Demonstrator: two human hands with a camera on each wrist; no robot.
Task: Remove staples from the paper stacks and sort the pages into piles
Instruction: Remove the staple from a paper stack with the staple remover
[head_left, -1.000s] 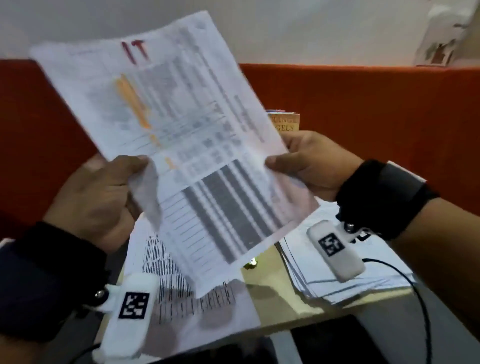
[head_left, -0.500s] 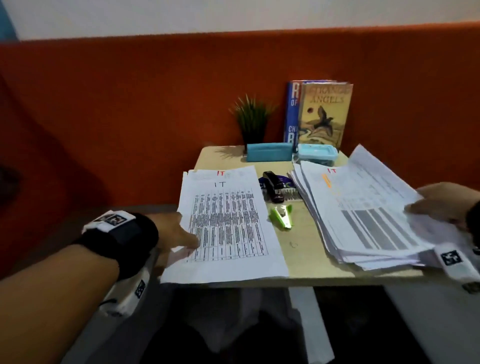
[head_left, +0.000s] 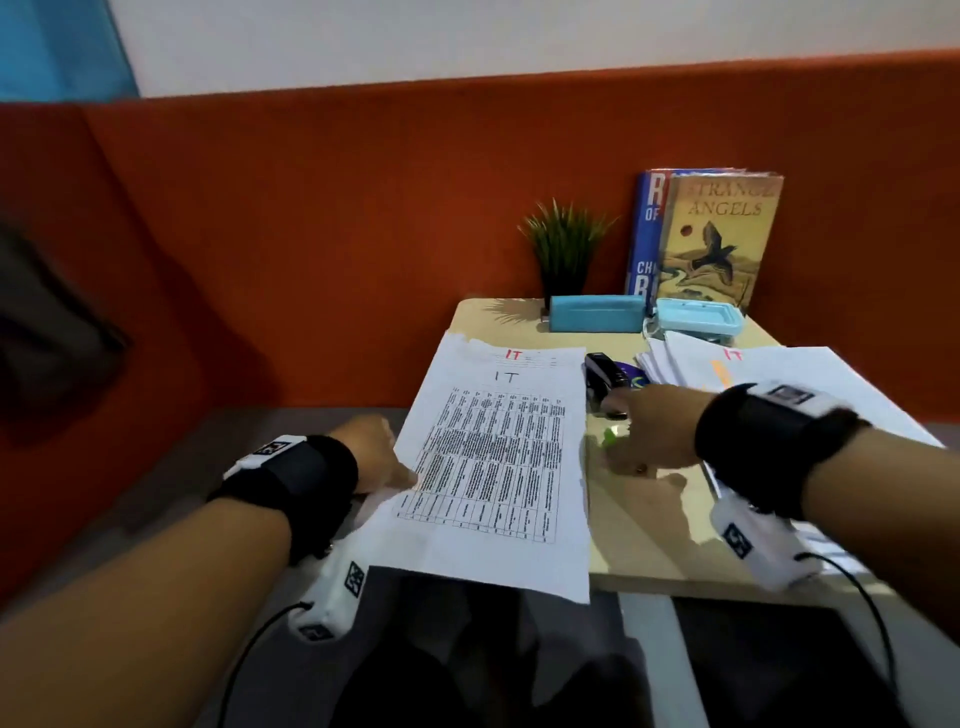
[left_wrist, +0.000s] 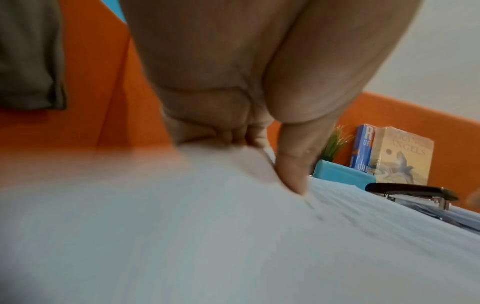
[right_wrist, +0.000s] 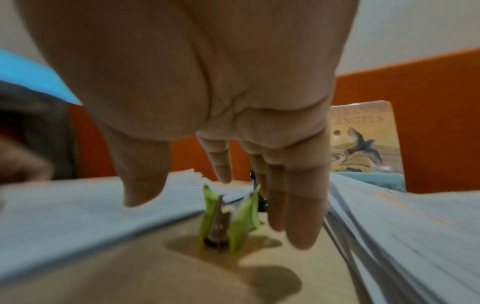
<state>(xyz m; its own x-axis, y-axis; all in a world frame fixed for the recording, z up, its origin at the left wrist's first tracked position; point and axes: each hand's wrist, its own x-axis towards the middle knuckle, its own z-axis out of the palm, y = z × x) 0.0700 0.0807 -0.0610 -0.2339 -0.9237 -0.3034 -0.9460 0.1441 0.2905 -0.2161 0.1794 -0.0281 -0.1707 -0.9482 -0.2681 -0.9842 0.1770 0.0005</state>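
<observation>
So this looks like somewhere mid-job to me. There are two lots of paper on the little table (head_left: 639, 561): a thin pile (head_left: 498, 467) on the left with a printed grid and "IT" in red at the top, and a much thicker stack (head_left: 670, 358) on the right, its sheets fanned out, also marked "IT" in red.

The left hand (head_left: 371, 454) grips the thin pile by its left edge, thumb (left_wrist: 292, 170) pressed down on top and the other fingers tucked under the sheets, so it's pinching the paper. Part of that pile hangs off the near edge of the table.

The right hand (head_left: 654, 434) is empty, fingers (right_wrist: 302, 216) spread and loose, hovering right over the green staple remover (right_wrist: 228, 218), which sits on bare tabletop between the two lots of paper. It lies below the gap between thumb and fingers, not touched yet as far as I can tell. Just beyond the fingertips there's a black stapler (head_left: 602, 379).

My guess: the big right stack is mostly what's left and the left pile is either sorted pages or the next set to unstaple. Can't see any staple, too blurry. Grabbing the remover seems like the next bit.
</observation>
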